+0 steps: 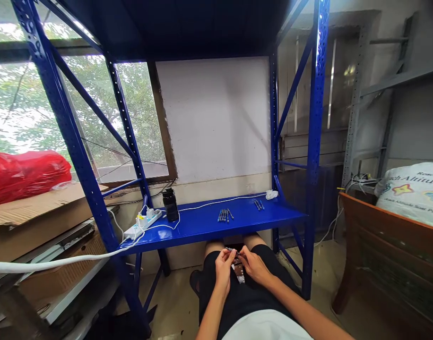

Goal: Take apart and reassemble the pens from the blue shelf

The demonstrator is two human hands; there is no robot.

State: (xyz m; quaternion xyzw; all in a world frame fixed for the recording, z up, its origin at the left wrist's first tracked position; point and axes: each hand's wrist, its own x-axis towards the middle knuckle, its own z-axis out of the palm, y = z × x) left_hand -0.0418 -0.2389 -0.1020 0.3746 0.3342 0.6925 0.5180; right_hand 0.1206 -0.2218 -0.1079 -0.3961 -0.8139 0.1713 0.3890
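My left hand (223, 265) and my right hand (254, 265) are close together above my lap, fingers pinched. Between their fingertips is a slim, dark, pen-like piece (230, 249), mostly covered by the fingers. Just below, a brown packet (238, 269) with pale print and a clear end hangs or lies between the hands; I cannot tell whether the fingers also grip it. Ahead on the blue shelf (198, 230), several dark pens with blue parts (225, 215) lie side by side. A smaller group of similar pens (258, 205) lies farther right.
A black bottle (170, 205) and a white power strip (142, 224) stand on the shelf's left, with a white cable (67, 262) running off left. Blue uprights (314, 141) frame both sides. Cardboard (42, 212) is at left, a wooden chair (379, 250) at right.
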